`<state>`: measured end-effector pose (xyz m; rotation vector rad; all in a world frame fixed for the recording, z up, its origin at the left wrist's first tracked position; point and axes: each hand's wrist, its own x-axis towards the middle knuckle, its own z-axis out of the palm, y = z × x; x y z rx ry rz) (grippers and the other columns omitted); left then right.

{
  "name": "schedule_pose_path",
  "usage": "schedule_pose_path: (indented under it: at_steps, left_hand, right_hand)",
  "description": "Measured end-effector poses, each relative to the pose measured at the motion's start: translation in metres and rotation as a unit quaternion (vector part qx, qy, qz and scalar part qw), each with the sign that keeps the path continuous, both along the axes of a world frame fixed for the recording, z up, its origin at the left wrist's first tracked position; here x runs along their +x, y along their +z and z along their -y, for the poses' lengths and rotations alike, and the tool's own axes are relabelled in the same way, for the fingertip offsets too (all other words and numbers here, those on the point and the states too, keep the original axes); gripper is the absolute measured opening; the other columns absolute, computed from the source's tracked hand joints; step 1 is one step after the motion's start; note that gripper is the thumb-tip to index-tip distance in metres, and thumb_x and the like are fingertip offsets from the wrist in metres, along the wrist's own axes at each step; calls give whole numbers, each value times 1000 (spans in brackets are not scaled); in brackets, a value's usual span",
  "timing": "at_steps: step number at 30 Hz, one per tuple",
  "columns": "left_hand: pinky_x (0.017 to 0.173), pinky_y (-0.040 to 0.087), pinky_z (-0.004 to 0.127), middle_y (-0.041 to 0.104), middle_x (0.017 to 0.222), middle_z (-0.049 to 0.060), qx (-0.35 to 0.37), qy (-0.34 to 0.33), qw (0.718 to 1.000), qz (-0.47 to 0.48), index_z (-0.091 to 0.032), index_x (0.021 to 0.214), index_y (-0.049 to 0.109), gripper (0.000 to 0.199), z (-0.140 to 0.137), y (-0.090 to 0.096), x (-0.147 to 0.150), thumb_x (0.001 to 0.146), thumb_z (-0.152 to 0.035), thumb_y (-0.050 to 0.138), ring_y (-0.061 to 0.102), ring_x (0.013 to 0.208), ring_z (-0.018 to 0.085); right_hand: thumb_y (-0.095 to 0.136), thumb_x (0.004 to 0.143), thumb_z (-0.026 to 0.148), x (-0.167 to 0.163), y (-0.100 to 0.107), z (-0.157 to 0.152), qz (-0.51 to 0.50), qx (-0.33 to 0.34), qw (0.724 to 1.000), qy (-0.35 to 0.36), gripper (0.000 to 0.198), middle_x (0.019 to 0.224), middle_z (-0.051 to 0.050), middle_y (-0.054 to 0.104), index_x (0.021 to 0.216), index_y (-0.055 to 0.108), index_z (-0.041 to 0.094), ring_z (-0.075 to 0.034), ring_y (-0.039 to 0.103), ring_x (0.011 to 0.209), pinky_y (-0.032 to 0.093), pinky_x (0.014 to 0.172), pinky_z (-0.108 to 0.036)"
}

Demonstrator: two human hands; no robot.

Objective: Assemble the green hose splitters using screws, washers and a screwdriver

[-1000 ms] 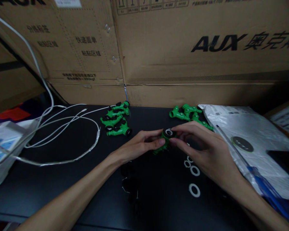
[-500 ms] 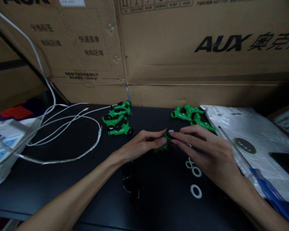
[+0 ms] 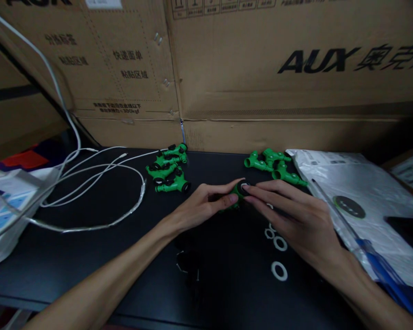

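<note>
My left hand (image 3: 209,201) is closed around a green Y-shaped hose splitter (image 3: 239,194), thumb in front and fingers behind, above the dark table. A black ring (image 3: 241,184) sits on its upper end. The fingertips of my right hand (image 3: 289,208) are pressed together at a white washer (image 3: 245,187) in that ring's mouth; how deep it sits I cannot tell. More white washers (image 3: 279,271) lie on the table below my right hand, some partly hidden by it. My hands cover most of the splitter.
Green splitters with black fittings (image 3: 172,182) are grouped at the back left, and plain green splitters (image 3: 285,174) at the back right. Dark parts (image 3: 187,263) lie in front. A blue-handled screwdriver (image 3: 375,256) rests on a white plastic bag (image 3: 330,183). White cables (image 3: 99,227) loop at left; cardboard boxes (image 3: 227,68) stand behind.
My right fingertips have shifted slightly on the ring's mouth, and the splitter is turned a little, with the ring's opening facing me more. Both hands stay in nearly the same place.
</note>
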<state>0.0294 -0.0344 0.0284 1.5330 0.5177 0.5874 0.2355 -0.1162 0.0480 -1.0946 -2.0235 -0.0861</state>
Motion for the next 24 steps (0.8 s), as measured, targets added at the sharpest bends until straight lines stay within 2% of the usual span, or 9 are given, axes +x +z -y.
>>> schedule_pose_path:
  at_steps: [3, 9, 16, 20, 24]
  left_hand:
    - [125, 28, 42, 48, 157, 2, 2, 23, 999, 29, -29, 145, 55, 57, 1, -1, 3, 91, -39, 72, 39, 150, 26]
    - [124, 32, 44, 46, 157, 5, -13, 49, 998, 28, -29, 151, 47, 72, 3, -4, 7, 86, -33, 77, 46, 146, 28]
    - [127, 27, 44, 45, 157, 1, 7, 50, 998, 34, -29, 145, 54, 64, 3, -4, 6, 86, -36, 78, 38, 151, 28]
    - [127, 27, 40, 46, 156, 1, 14, 57, 998, 28, -27, 145, 54, 62, 5, -2, 6, 87, -33, 76, 38, 151, 25]
    - [126, 30, 40, 46, 156, 1, 17, 57, 998, 33, -26, 145, 54, 62, 5, -2, 7, 88, -34, 76, 40, 150, 26]
  right_hand:
    - [68, 93, 11, -4, -1, 2, 11, 19, 999, -29, 28, 108, -8, 74, 120, 70, 17, -16, 74, 93, 63, 84, -25]
    - [65, 94, 11, -7, 0, 4, 45, 36, 997, -52, 27, 109, -10, 75, 121, 70, 14, -17, 75, 94, 64, 85, -24]
    - [62, 97, 13, -5, 2, 4, 56, 21, 997, -50, 28, 109, -9, 75, 123, 71, 19, -18, 75, 93, 65, 80, -26]
    - [62, 97, 12, -5, -1, 5, 56, 23, 997, -54, 27, 110, -11, 75, 123, 70, 15, -17, 75, 95, 65, 83, -25]
    - [61, 97, 10, -6, -2, 6, 60, 19, 996, -57, 28, 112, -13, 74, 123, 70, 12, -17, 74, 98, 64, 86, -24]
